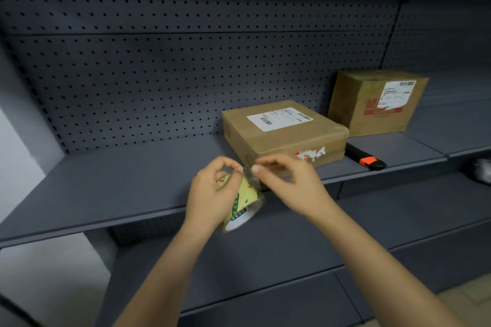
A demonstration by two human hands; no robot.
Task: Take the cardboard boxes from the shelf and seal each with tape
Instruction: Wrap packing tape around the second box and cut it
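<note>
A: Entry 1. Box count?
B: Two: one flat box [284, 138], one tall box [372, 111].
A: Labels?
B: Two white, one per box: flat-box label [279, 118], tall-box label [396, 93]. Also one torn sticker [310, 154], on the flat box.
A: Tape?
B: One roll [245, 199].
A: Tools?
B: One knife [365, 156].
A: Hands?
B: Two: left hand [212, 194], right hand [289, 183].
A: Unidentified?
B: One grey lump [479, 170] at the right edge, too blurred to name.
</note>
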